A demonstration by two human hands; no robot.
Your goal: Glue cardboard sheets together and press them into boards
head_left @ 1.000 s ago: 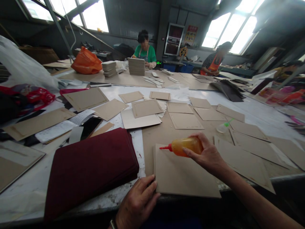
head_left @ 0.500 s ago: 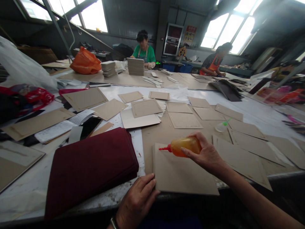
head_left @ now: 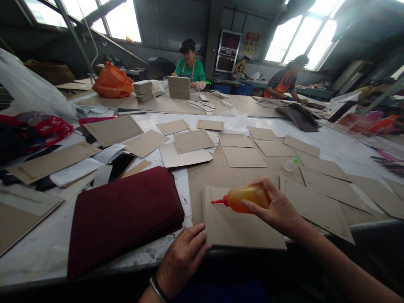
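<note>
My right hand (head_left: 274,207) is wrapped round an orange squeeze bottle (head_left: 246,198) with a red nozzle that points left over a grey cardboard sheet (head_left: 243,227) at the table's near edge. A thin glue line runs along the sheet's left and top borders. My left hand (head_left: 183,254) lies with its fingers pressed flat against the sheet's near left corner. A stack of dark red cloth-covered sheets (head_left: 123,219) lies just left of that hand.
Several grey cardboard sheets (head_left: 243,156) are spread over the table. A small clear bottle with a green cap (head_left: 290,165) lies to the right. An orange bag (head_left: 112,82) and card stacks (head_left: 179,87) stand far back, where two other people work.
The bottle's nozzle has dropped slightly closer to the sheet's upper left corner. My left hand stays at the corner. The view has shifted a little.
</note>
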